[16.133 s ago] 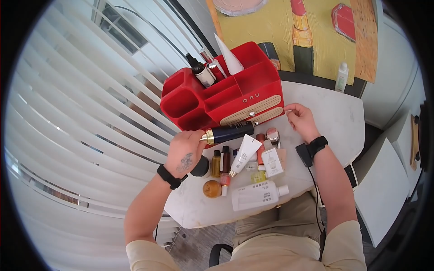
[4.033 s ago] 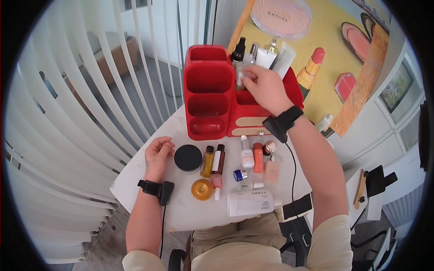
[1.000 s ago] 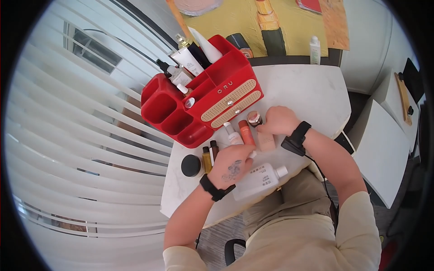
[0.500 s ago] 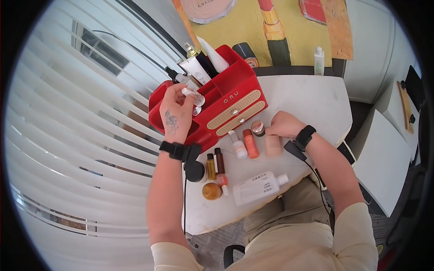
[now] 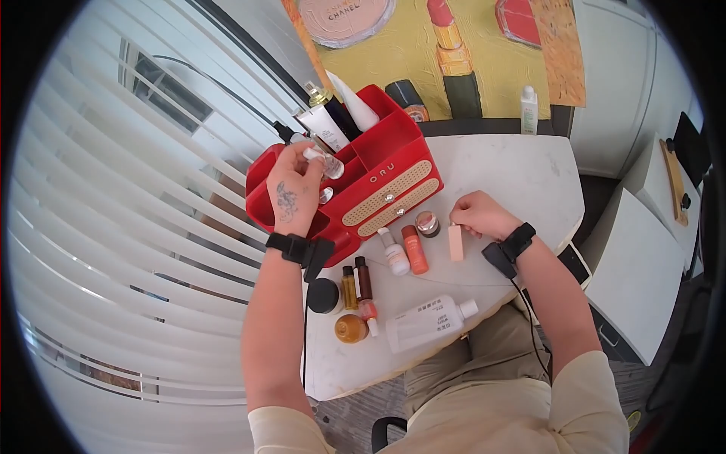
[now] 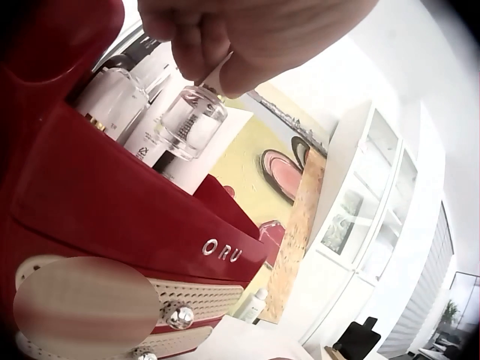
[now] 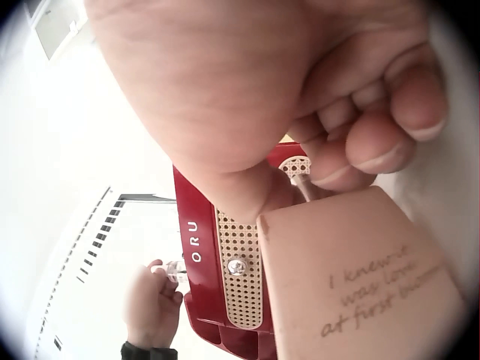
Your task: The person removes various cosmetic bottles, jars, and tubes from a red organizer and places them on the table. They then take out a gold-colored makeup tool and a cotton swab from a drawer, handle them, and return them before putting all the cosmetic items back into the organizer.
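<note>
My left hand (image 5: 293, 189) pinches a small clear glass bottle (image 5: 330, 165) by its white cap, over the red organizer (image 5: 401, 155). In the left wrist view the clear bottle (image 6: 192, 120) hangs in front of a white tube and another clear bottle in the compartments. With thumb and fingertips, my right hand (image 5: 484, 215) holds a peach-pink rectangular case (image 5: 455, 244) by the thin stem at its top. Script lettering shows on the pink case (image 7: 360, 277) in the right wrist view. Left of it stand a coral bottle (image 5: 414, 250), a pale pink bottle (image 5: 395, 256) and a round jar (image 5: 427, 223).
A large white bottle (image 5: 429, 324) lies near the table's front edge. A black-lidded jar (image 5: 324, 295), an amber bottle (image 5: 349, 287), a brown bottle (image 5: 363, 278), a small pink bottle (image 5: 368, 312) and a golden round jar (image 5: 352, 329) sit at the left. Another white bottle (image 5: 528, 110) stands behind.
My left hand has risen from the tabletop to the organizer with the clear bottle. My right hand has tipped up the pink case that lay flat. Over the longer span, several items entered the organizer.
</note>
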### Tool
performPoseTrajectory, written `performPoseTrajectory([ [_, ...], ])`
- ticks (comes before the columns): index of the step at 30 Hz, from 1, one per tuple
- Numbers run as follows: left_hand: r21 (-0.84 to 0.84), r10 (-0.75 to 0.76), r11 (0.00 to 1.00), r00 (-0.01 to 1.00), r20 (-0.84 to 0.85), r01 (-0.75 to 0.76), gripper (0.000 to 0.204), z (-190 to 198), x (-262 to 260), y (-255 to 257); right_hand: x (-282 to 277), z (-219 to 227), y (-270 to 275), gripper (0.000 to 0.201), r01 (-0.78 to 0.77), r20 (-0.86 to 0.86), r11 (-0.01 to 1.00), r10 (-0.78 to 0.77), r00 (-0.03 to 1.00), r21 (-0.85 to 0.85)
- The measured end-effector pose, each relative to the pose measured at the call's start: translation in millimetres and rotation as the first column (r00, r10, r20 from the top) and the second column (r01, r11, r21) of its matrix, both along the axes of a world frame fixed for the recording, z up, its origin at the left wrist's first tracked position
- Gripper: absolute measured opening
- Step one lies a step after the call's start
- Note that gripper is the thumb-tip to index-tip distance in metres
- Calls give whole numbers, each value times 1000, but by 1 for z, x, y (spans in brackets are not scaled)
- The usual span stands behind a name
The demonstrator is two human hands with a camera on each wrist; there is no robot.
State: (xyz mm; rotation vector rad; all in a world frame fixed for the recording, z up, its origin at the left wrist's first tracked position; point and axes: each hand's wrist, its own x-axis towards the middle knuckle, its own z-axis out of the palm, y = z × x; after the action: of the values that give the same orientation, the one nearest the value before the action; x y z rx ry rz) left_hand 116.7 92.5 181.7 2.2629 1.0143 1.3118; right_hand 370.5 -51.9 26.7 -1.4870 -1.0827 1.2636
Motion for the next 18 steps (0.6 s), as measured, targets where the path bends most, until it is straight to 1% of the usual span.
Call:
performPoseTrajectory([
  [1,31,51,998,997,-51,-50,23,7,2,-1,0,0,-1,21,-1,3,1000,1,1000,1],
  [2,33,53,998,998,-45,-52,23,8,2,3,0,0,-1,20,1,-14,1000,-1,1000,9],
  [4,197,143,975,963,-229,-97,25,7,2,12,1,-1,-4,20,0,-25,1000,0,1000,22],
  [5,246,215,959,928,-305,-142,25,6,2,16,2,-5,-5,17,0,-69,999,3,998,53],
  [6,249,213,958,931,-297,-140,25,3,1,21,3,-8,-6,15,4,-113,996,6,994,84],
  [7,294,254,944,900,-355,-150,24,0,0,26,5,-10,-8,15,10,-106,996,-1,994,87],
  [8,340,293,928,864,-410,-153,22,-4,1,32,8,-12,-11,14,31,-158,993,-12,987,118],
  [9,330,309,931,822,-478,-158,20,-1,4,26,11,-14,-14,13,54,-210,988,-22,977,147],
  [10,328,301,932,828,-473,-151,20,-2,6,25,14,-14,-17,13,63,-204,987,-32,979,147],
  [12,457,397,881,719,-570,-124,22,-5,6,21,19,-14,-21,12,125,-377,982,-62,924,144],
  [13,456,395,881,726,-564,-125,22,-6,6,18,21,-13,-23,12,127,-369,981,-66,927,145],
  [15,534,408,841,757,-510,-93,25,-8,5,11,25,-7,-25,13,194,-377,952,-93,922,238],
  [16,531,407,842,760,-506,-97,25,-7,2,10,24,5,-26,13,191,-371,952,-93,924,238],
  [18,598,285,801,875,-391,6,27,-6,-2,7,24,38,-25,15,267,-277,867,-158,948,421],
])
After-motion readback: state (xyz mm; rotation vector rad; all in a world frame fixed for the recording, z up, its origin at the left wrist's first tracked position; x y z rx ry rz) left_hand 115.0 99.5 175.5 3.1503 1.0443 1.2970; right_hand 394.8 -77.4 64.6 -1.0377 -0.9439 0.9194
